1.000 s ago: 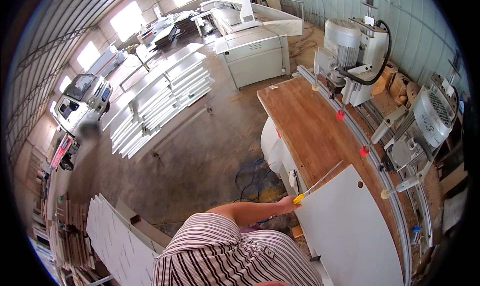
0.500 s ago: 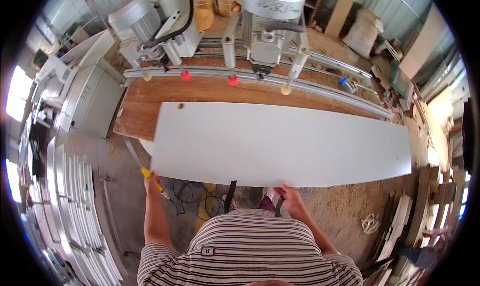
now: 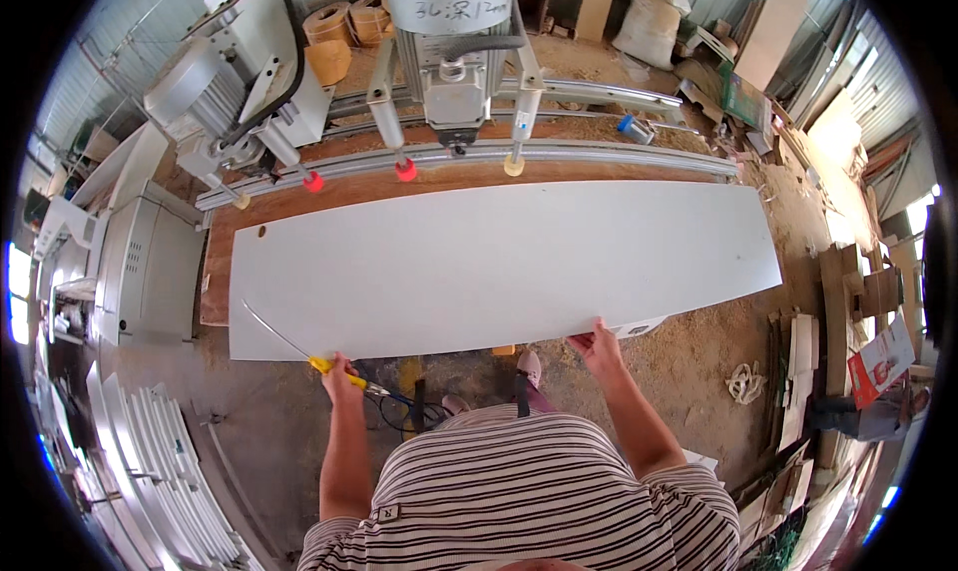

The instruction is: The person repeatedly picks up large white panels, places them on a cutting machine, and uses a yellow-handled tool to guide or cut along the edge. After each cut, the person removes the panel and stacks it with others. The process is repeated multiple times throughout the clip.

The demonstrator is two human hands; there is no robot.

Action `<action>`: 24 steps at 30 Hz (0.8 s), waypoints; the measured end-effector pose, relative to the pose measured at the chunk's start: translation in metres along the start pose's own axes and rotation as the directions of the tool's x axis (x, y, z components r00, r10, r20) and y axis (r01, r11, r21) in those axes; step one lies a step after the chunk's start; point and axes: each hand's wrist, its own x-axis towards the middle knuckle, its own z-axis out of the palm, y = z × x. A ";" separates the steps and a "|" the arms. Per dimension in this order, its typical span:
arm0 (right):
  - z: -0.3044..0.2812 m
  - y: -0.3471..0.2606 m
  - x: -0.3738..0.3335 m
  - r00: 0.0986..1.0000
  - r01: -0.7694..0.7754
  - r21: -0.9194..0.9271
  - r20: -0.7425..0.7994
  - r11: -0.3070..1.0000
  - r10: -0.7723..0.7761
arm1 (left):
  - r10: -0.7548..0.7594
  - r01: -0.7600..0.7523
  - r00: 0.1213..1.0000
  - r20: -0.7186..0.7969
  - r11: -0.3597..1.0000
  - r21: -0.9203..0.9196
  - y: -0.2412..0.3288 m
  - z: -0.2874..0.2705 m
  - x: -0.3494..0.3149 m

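Note:
A long white panel [image 3: 499, 262] with a small round hole near its far left corner lies on the brown wooden table of a machine and juts out over its near side. At the panel's near left edge, my left hand [image 3: 344, 379] is closed round a yellow air blow gun [image 3: 321, 364]. The gun's long thin nozzle reaches over the panel's top, and a blue hose [image 3: 401, 399] hangs from its back. My right hand [image 3: 599, 351] grips the near edge right of the middle, thumb on top, with its other fingers partly hidden beneath the panel.
Along the far side runs a drilling machine [image 3: 449, 82] with red- and cream-tipped rods above a metal rail [image 3: 599, 152]. White strips [image 3: 160, 461] are stacked at left, and boards [image 3: 798, 371] stand at right. A person [image 3: 878, 416] is at the far right.
The view has shifted right. The panel's right end has swung away from me. My left hand has brought the blow gun over the panel's near edge; my right hand has moved rightward along that edge.

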 end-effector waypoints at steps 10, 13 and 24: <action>0.096 0.060 -0.006 0.942 -0.141 0.004 0.307 0.990 0.133 | 0.129 -0.087 0.955 -0.266 0.982 0.165 0.077 -0.020 0.123; 0.117 0.073 0.002 0.926 -0.170 -0.034 0.336 0.985 0.172 | 0.123 -0.014 0.945 -0.303 0.941 0.337 0.096 -0.021 0.139; 0.168 0.087 0.012 0.987 -0.155 -0.196 0.020 0.968 0.162 | 0.313 -0.435 0.895 0.317 0.769 0.469 0.044 -0.047 0.057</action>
